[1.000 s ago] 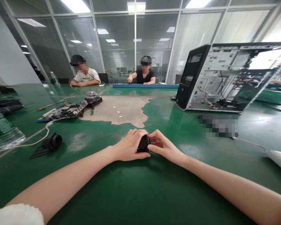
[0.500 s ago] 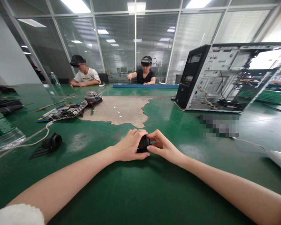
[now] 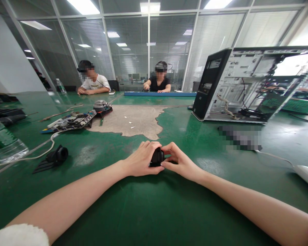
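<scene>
Between both hands, just above the green tabletop or resting on it, is a small black lens-like part with a stepped, ringed right end. My left hand wraps it from the left, fingers over the top and thumb along the near side. From the right, my right hand pinches the ringed end between thumb and fingertips. Much of the part's left side is hidden under my left palm. A black plastic piece with a round opening and slats lies to the left of my left forearm.
An opened computer case stands at the right. A circuit board and cables lie left, near a plastic bottle. A bare beige patch shows mid-table. Two people sit across, behind a long blue bar.
My right fingertips have shifted slightly around the black part's ringed end; my left hand keeps its hold. Across the table, the person in black has drawn one hand inward and lower.
</scene>
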Tool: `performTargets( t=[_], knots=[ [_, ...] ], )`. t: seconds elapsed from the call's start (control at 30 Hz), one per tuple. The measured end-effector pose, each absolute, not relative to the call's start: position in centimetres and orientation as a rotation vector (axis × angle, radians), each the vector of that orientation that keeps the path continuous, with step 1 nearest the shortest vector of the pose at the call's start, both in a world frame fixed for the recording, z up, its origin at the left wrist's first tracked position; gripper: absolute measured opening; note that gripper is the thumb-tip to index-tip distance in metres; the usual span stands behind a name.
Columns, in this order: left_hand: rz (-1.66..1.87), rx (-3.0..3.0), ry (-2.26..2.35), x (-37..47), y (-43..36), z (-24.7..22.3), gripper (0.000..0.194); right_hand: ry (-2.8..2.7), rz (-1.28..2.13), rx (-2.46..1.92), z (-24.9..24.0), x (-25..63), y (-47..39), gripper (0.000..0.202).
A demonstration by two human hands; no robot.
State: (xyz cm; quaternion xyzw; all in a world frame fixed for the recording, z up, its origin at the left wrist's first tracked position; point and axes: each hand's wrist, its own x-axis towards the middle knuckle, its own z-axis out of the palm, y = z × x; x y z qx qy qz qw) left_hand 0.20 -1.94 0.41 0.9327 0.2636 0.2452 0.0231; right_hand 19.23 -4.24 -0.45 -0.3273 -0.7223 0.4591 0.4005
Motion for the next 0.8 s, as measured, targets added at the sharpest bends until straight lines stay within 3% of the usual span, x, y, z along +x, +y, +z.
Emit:
performTargets(
  t=[0.17, 0.8],
  knots=[
    [0.761, 2.898, 0.828, 0.16, -1.92, 0.36, 0.058, -1.792, 1.177, -0.846, -0.58, 19.09, -4.11, 0.019],
    [0.760, 2.888, 0.838, 0.27, -1.95, 0.46, 0.056, -1.854, 1.022, -0.873, -1.06, 19.11, -3.88, 0.019]
  ],
)
